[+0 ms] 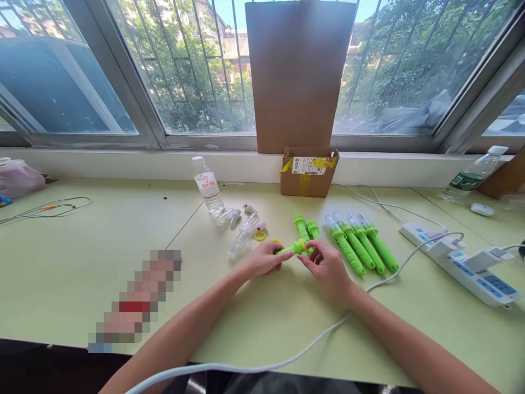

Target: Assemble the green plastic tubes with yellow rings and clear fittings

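Observation:
My left hand (262, 259) is closed around a green plastic tube (291, 249) with a threaded-looking end, held nearly level just above the table. At that end my right hand (330, 268) pinches a yellow ring (302, 244) that sits around the tube. Behind the fingers lie two more green tubes (301, 224), partly hidden by the hands. A loose yellow ring (260, 236) rests left of them, with another yellow ring (275, 241) partly covered by my left hand. Clear plastic pieces (241, 239) are scattered beyond my left hand. Right of my right hand, several green tubes with clear tops (361, 246) lie side by side.
A water bottle (209, 186) and an open cardboard box (307, 178) stand at the back. On the right are a power strip (459, 265) and another bottle (471, 176). A white cable (303, 353) crosses the front, under my right forearm. A pixelated object (139, 295) lies left.

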A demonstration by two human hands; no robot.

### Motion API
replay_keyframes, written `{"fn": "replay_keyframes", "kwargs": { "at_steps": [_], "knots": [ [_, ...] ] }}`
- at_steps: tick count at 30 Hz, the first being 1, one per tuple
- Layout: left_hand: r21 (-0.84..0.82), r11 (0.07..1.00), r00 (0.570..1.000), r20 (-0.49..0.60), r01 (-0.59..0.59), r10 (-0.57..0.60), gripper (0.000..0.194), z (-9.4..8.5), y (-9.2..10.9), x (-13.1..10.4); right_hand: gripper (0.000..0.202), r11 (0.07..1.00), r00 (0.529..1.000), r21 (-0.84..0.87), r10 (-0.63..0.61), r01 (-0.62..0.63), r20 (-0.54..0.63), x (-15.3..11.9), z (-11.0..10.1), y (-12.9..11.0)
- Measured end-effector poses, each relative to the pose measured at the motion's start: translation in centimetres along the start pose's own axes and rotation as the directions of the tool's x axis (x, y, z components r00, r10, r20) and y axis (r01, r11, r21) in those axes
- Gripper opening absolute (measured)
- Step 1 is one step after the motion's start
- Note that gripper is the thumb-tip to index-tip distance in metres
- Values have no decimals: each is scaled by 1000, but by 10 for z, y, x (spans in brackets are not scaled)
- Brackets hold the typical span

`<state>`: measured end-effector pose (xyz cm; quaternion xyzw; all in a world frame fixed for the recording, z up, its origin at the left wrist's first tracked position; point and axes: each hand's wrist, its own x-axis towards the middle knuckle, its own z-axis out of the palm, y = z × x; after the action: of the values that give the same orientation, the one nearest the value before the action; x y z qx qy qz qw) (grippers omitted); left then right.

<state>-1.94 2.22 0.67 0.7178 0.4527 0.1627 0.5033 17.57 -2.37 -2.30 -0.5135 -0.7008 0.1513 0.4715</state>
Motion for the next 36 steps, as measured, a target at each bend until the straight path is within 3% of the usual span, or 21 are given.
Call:
{"fn": "replay_keyframes", "kwargs": {
  "at_steps": [16,21,36],
  "knots": [
    [-83,997,994,112,5,4,54,-5,5,-4,13,999,999,38,-39,39,-14,-3,1,-2],
    [-145,987,993,86,-62,75,49,0,6,-4,10,998,998,36,-53,54,-29,-3,0,0],
    [-114,991,996,46,-75,81,44,3,3,-3,8,995,995,38,-85,87,-57,-2,0,4]
  ]
}}
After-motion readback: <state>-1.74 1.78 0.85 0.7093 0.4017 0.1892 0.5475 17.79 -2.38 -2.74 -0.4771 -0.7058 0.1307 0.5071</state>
